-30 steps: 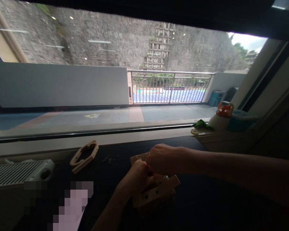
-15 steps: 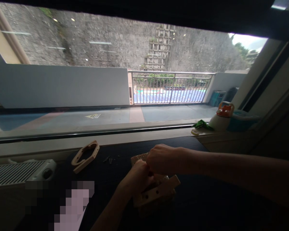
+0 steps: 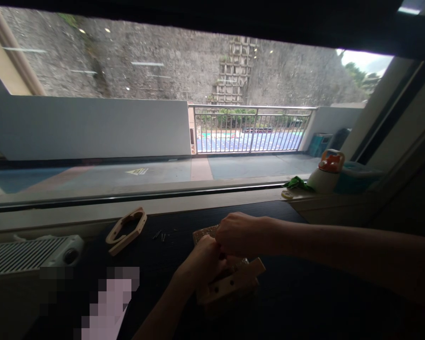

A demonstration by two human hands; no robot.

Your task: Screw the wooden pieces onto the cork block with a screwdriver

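Observation:
My left hand (image 3: pixel 207 255) and my right hand (image 3: pixel 235 233) meet above a wooden assembly (image 3: pixel 230 284) on the dark table. Both sets of fingers are closed together over it; whatever sits between them is hidden. A pale wooden bar with dark round holes forms the assembly's near side. Behind my hands, a brown speckled block or board (image 3: pixel 202 232) shows partly. To the left lies a wooden frame (image 3: pixel 127 230) with a rounded opening. Several small screws or nails (image 3: pixel 162 235) rest between that frame and my hands.
The dark table (image 3: pixel 265 212) meets a window sill (image 3: pixel 170 205). A white jug with an orange top (image 3: pixel 326 174), a green cloth (image 3: pixel 297 183) and a teal tub (image 3: pixel 357 177) stand at right. A white slatted radiator (image 3: pixel 31 252) is at left, above a pixelated patch.

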